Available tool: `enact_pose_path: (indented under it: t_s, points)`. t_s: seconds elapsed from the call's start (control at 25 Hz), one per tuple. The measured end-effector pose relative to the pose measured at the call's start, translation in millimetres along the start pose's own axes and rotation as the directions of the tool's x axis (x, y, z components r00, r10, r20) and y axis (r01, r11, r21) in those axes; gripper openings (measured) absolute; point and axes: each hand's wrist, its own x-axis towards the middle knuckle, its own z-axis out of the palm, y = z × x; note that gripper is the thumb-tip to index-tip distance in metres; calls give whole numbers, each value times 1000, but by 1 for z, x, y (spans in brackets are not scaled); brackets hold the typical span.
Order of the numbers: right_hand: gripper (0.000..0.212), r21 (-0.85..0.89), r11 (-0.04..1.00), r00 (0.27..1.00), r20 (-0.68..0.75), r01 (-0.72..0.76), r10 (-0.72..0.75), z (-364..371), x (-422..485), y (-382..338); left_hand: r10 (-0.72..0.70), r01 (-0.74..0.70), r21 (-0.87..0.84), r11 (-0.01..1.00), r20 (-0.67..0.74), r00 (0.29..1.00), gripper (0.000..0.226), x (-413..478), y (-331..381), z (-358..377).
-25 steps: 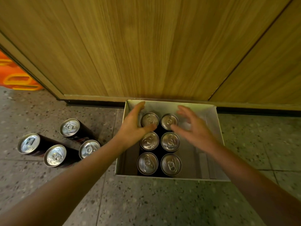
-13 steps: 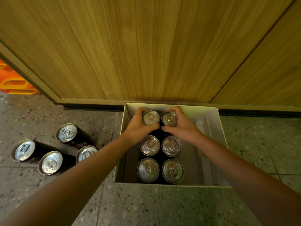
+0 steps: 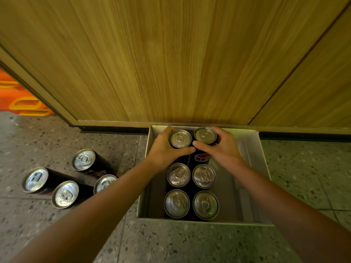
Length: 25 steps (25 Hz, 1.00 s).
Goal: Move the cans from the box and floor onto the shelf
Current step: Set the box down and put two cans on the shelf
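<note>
A tall wood-grain panel (image 3: 171, 59) fills the upper frame above a speckled grey stone floor (image 3: 171, 243), where an open pale cardboard box (image 3: 252, 149) sits right of centre against the panel's base. In the box stand four black silver-topped cans (image 3: 190, 190), while four more black cans (image 3: 65, 179) stand on the floor at lower left. At the box's far end, the left hand (image 3: 165, 150) is wrapped around the raised left can (image 3: 180, 138) and the right hand (image 3: 222, 149) around the raised right can (image 3: 205, 135), both cans lifted above the others.
</note>
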Motion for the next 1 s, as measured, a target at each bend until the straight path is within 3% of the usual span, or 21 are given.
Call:
enact_pose_path:
  t_s: [0.2,0.56,0.76,0.92,1.0]
  points:
    - [43,-9,998,996,-63,65,-65,-37,-11,-107,79,-81,-32,996,-68,995,39,-28,109,-36]
    - [36,34,987,988,-18,157,-156,-155,-75,-461,155,-156,-53,986,-29,988,64,-144,447,-152]
    - [41,43,979,980,4,201,-201,-217,-97,-653,213,-214,-24,976,-57,975,65,-193,623,-219]
    - [36,37,958,958,-34,285,-284,-258,-100,-778,323,-323,8,946,-59,945,52,-207,748,-266]
    - [38,33,949,949,-45,313,-311,-276,-98,-833,366,-365,28,931,-54,929,57,-212,805,-287]
